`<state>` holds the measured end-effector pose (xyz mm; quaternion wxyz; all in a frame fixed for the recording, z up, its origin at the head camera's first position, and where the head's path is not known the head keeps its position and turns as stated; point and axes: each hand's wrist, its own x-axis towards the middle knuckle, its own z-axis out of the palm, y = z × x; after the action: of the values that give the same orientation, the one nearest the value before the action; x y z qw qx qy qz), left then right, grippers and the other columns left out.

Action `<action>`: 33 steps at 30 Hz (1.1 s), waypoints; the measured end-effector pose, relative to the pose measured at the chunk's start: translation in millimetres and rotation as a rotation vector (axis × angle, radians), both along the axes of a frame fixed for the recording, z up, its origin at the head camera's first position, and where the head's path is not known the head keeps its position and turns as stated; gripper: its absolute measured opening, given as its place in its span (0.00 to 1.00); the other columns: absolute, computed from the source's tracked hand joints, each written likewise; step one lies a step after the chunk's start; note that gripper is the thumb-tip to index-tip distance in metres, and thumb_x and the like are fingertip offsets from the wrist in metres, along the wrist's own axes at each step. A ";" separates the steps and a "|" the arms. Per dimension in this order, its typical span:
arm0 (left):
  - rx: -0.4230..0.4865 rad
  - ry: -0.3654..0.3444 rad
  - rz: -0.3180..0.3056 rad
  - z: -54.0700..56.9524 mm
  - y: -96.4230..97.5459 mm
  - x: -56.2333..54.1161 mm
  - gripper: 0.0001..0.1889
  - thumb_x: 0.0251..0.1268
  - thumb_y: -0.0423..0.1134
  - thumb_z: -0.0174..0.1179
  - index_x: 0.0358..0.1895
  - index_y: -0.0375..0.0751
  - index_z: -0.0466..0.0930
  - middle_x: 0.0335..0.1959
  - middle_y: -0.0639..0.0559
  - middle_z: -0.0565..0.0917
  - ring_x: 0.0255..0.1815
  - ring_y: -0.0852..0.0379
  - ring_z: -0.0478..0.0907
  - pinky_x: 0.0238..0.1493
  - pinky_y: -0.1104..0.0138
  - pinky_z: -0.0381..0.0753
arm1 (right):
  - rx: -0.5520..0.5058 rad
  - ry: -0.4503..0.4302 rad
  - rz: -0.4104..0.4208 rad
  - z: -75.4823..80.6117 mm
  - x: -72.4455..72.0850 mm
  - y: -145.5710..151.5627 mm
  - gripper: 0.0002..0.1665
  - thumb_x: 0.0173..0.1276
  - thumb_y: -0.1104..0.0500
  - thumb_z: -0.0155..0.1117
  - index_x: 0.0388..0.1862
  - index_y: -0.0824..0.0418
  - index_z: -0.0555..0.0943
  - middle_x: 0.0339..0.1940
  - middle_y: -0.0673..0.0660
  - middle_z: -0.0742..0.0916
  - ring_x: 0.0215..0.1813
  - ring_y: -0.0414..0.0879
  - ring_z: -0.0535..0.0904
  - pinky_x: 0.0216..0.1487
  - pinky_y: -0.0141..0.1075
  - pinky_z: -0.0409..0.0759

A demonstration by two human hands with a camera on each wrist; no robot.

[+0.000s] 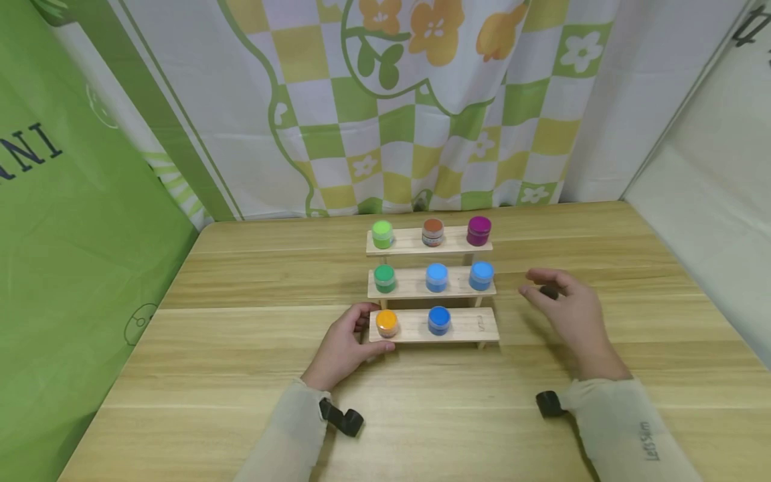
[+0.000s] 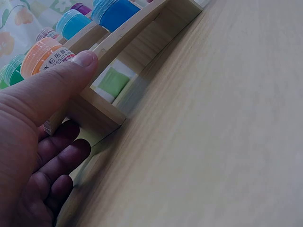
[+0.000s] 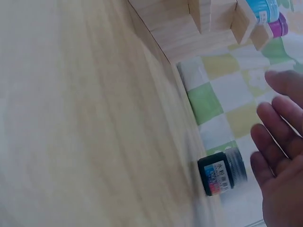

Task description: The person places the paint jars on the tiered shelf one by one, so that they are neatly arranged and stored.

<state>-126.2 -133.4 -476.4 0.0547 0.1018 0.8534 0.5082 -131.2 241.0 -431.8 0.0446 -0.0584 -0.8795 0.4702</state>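
Observation:
A three-tier wooden rack (image 1: 464, 327) stands on the table with several small paint jars on its steps. My left hand (image 1: 345, 343) holds the left end of its lowest step, thumb along the front edge and fingers behind. Close to that thumb sits an orange paint jar (image 2: 45, 56); a dark blue paint jar (image 1: 439, 321) stands to its right on the same step. Right of the rack, my right hand (image 1: 572, 313) hovers around a black paint jar (image 3: 220, 172), partly hidden in the head view. In the right wrist view its fingers are extended, apart from the jar.
On the middle step are a green jar (image 1: 385, 278) and two light blue jars, one in the centre (image 1: 436, 277). The top step carries light green, brown (image 1: 432, 232) and purple (image 1: 478, 231) jars. A checked curtain (image 1: 409, 147) hangs behind the wooden table (image 1: 241, 361).

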 end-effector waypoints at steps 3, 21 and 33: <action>-0.001 -0.001 0.001 -0.1 -0.2 0.3 0.35 0.48 0.46 0.80 0.62 0.50 0.76 0.48 0.55 0.80 0.49 0.54 0.74 0.57 0.54 0.72 | -0.079 -0.006 -0.052 -1.0 -0.3 3.6 0.39 0.68 0.36 0.65 0.66 0.62 0.76 0.68 0.62 0.78 0.71 0.60 0.68 0.70 0.61 0.61; -0.001 0.012 -0.004 -2.0 -0.7 -0.4 0.35 0.48 0.48 0.80 0.62 0.49 0.76 0.48 0.55 0.80 0.49 0.55 0.74 0.57 0.54 0.72 | -0.147 -0.009 -0.170 -30.1 -4.7 32.2 0.36 0.66 0.41 0.70 0.65 0.61 0.77 0.58 0.51 0.84 0.50 0.32 0.77 0.48 0.20 0.71; -0.012 0.019 -0.004 -1.0 -0.9 -0.4 0.36 0.47 0.47 0.80 0.62 0.48 0.76 0.48 0.54 0.81 0.49 0.54 0.75 0.58 0.54 0.72 | 0.007 -0.082 -0.061 -33.1 -5.8 39.3 0.41 0.66 0.36 0.67 0.68 0.62 0.75 0.60 0.62 0.81 0.51 0.39 0.75 0.48 0.26 0.72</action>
<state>-126.6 -134.3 -477.4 0.0482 0.1083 0.8566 0.5022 -137.0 280.3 -464.8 0.0229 -0.1040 -0.8800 0.4629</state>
